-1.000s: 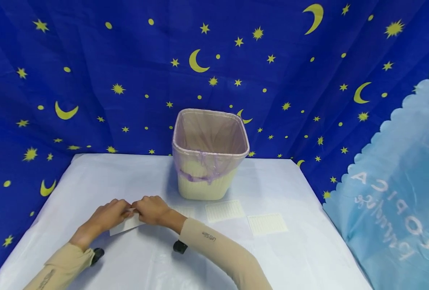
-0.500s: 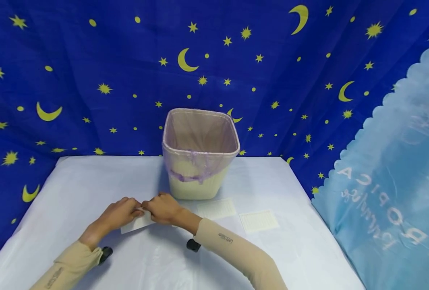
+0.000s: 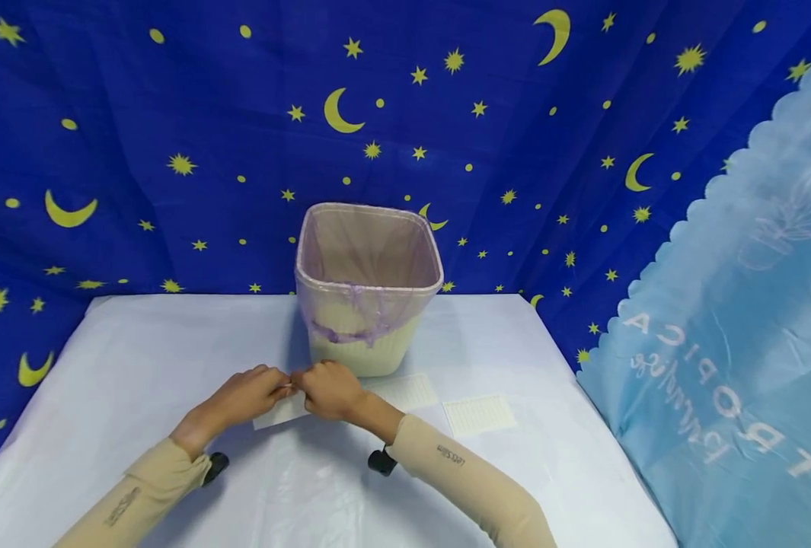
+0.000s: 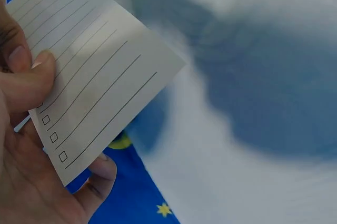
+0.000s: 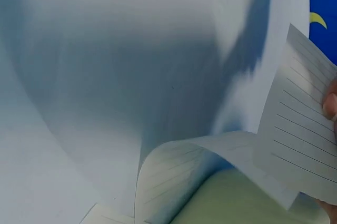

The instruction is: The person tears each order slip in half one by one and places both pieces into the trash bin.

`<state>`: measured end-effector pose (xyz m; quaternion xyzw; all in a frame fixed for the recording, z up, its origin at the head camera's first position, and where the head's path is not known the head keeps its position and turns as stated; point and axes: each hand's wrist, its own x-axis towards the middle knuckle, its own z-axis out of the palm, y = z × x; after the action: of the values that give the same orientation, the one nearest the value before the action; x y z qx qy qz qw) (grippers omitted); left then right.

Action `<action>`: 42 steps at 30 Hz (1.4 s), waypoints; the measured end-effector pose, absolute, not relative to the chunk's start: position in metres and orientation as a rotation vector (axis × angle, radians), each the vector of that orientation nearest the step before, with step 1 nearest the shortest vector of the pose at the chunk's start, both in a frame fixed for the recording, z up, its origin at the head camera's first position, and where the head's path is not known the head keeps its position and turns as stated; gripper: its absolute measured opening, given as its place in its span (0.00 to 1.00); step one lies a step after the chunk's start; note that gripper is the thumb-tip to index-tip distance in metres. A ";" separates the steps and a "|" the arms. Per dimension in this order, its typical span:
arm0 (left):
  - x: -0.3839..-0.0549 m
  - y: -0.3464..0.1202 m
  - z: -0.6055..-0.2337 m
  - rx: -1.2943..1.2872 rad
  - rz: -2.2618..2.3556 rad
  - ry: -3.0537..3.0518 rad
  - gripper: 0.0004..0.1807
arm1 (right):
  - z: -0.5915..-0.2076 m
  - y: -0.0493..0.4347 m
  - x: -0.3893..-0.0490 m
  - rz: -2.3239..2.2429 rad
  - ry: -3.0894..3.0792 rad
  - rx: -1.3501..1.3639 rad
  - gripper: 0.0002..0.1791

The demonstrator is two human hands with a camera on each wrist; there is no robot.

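Both hands pinch one white lined sheet of paper [image 3: 279, 413] in front of the bin, knuckles almost meeting at its upper edge. In the left wrist view the sheet shows ruled lines and small checkboxes, with the left hand's thumb [image 4: 34, 81] pressed on its face. My left hand [image 3: 246, 394] is on the left part of the sheet; my right hand [image 3: 331, 390] grips farther right and hides that end. In the right wrist view, a curled piece of paper [image 5: 171, 174] bends beside the flat lined part, near the right fingertips.
A cream bin [image 3: 357, 350] with a purple liner [image 3: 340, 308] stands right behind the hands. Two more lined sheets lie on the white table: one sheet [image 3: 405, 390] at the bin's base, another sheet [image 3: 479, 415] farther right. A starry blue curtain [image 3: 241, 114] backs the table.
Both hands have moved right with the sheet, closer to the bin, still gripping it. The right hand and forearm now cover a lined sheet that showed earlier. The head view has shifted slightly.
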<state>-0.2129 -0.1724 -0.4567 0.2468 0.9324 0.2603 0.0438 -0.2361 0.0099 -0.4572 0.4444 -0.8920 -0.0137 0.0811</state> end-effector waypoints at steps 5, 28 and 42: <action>-0.213 -0.166 -0.444 0.825 0.772 2.841 0.23 | -0.449 0.020 -0.236 0.098 -2.680 1.333 0.07; -0.222 -0.141 -0.411 0.909 0.729 2.778 0.20 | -0.417 0.053 -0.237 0.475 -2.721 1.326 0.08; -0.220 -0.122 -0.394 0.946 0.691 2.899 0.15 | -0.394 0.069 -0.237 0.450 -2.634 1.226 0.08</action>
<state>-0.2201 -0.1217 -0.3940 0.3026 0.9271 0.2208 0.0074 -0.2369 0.0686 -0.3942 0.4149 -0.8914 0.1524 0.1005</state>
